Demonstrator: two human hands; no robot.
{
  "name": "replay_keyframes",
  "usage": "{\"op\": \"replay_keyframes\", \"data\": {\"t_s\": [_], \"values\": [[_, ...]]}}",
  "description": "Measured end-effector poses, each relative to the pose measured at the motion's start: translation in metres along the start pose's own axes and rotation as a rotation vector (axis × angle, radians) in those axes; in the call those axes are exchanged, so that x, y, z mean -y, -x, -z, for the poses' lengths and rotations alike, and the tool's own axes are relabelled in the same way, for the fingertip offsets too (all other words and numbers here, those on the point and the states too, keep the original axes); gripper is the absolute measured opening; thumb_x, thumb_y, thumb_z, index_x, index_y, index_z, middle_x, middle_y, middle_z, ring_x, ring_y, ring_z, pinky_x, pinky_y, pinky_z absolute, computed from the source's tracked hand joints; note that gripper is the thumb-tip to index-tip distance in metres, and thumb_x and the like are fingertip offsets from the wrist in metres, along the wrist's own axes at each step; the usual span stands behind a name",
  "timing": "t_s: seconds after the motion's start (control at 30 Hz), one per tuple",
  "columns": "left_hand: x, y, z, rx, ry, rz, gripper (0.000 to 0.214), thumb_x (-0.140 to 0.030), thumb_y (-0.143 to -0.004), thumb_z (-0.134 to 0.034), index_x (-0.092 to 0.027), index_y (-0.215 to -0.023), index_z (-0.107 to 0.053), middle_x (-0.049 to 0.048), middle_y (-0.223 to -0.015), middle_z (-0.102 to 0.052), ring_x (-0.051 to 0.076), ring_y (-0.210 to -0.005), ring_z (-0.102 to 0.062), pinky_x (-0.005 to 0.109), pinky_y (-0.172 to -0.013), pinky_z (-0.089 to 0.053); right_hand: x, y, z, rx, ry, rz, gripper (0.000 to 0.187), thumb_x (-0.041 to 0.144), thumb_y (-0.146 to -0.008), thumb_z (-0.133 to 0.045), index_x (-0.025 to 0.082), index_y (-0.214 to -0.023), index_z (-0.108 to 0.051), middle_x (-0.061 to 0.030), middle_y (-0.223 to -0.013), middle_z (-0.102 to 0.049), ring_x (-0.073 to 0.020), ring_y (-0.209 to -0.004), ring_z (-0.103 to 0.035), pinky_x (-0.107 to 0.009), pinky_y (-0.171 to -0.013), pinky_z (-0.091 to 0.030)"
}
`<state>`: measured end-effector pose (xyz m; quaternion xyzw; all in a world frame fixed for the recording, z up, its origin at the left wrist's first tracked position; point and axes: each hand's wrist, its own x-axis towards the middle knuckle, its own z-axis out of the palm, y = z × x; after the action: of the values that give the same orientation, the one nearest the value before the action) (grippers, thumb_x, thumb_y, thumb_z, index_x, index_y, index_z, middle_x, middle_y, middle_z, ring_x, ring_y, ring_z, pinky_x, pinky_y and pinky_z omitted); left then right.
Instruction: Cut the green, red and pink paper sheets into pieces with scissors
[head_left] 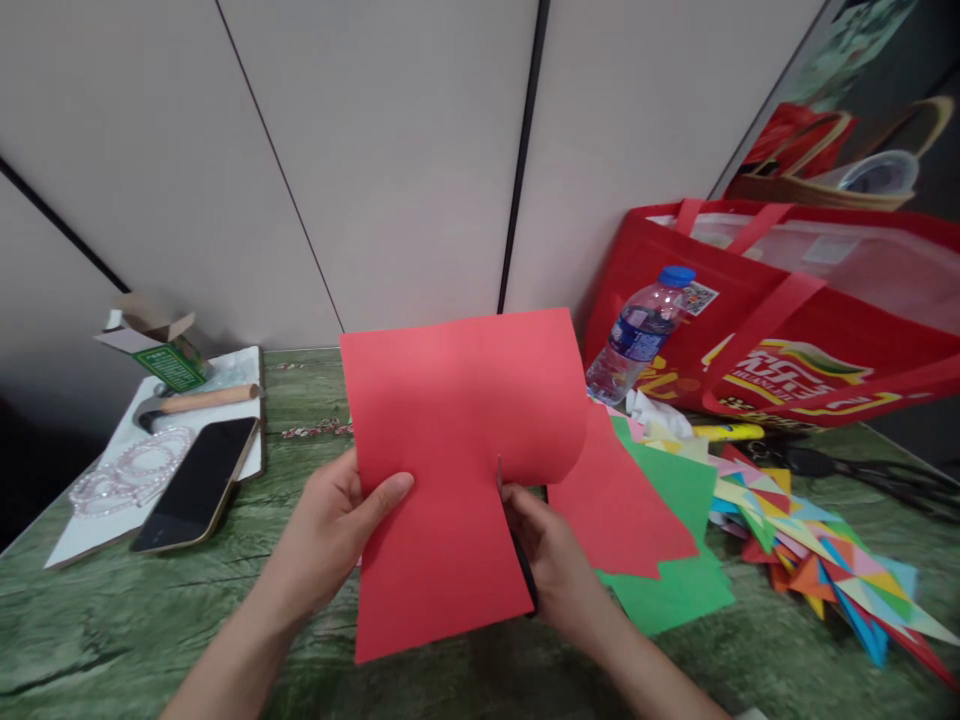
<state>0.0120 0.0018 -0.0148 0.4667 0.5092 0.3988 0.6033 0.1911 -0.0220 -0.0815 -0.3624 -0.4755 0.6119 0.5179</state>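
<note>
A red sheet of paper [450, 440] stands upright above the green table, its right part curling away. My left hand [337, 530] grips its left edge, thumb on the front. My right hand [551, 565] is closed on a black-handled cutter [521, 560] whose thin blade pokes up into a slit in the paper's lower right. A second piece of red paper [622, 510] and a green sheet [675, 560] lie flat just right of that hand.
Left: a white board [82, 530] with a phone [199, 485], bead bracelets [127, 470], a wooden-handled tool [202, 400] and a small open box [154, 345]. Right: a water bottle [637, 335], a red bag [810, 320], scissors [862, 470] and coloured paper pieces [825, 560].
</note>
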Motion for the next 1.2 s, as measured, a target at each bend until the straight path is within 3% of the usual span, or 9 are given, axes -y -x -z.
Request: {"op": "replay_keyframes", "data": {"t_s": [0.4, 0.87, 1.2], "values": [[-0.004, 0.002, -0.002, 0.026, 0.027, 0.018, 0.028, -0.031, -0.069, -0.067, -0.022, -0.095, -0.059, 0.0062, -0.084, -0.072, 0.023, -0.063, -0.067, 0.033, -0.057, -0.054, 0.005, 0.001, -0.003, -0.042, -0.034, -0.056, 0.028, 0.027, -0.059, -0.076, 0.020, -0.076, -0.055, -0.0028, -0.080, -0.067, -0.0191, -0.073, -0.063, -0.029, -0.062, -0.046], [-0.003, 0.001, 0.000, 0.050, 0.035, 0.021, 0.022, -0.030, -0.072, -0.065, -0.021, -0.091, -0.059, 0.0035, -0.079, -0.072, 0.021, -0.060, -0.067, 0.031, -0.054, -0.055, 0.003, -0.001, -0.005, -0.083, -0.119, -0.045, 0.025, 0.020, -0.052, -0.078, 0.021, -0.069, -0.060, 0.0008, -0.068, -0.066, -0.0176, -0.067, -0.062, -0.025, -0.057, -0.046], [-0.004, 0.001, -0.001, 0.065, 0.046, 0.018, 0.019, -0.029, -0.072, -0.065, -0.022, -0.090, -0.059, 0.0024, -0.079, -0.072, 0.020, -0.060, -0.067, 0.030, -0.054, -0.055, -0.002, 0.000, -0.006, -0.130, -0.132, -0.060, 0.017, 0.021, -0.056, -0.074, 0.021, -0.069, -0.063, 0.0028, -0.062, -0.067, -0.0142, -0.056, -0.059, -0.024, -0.052, -0.045]]}}
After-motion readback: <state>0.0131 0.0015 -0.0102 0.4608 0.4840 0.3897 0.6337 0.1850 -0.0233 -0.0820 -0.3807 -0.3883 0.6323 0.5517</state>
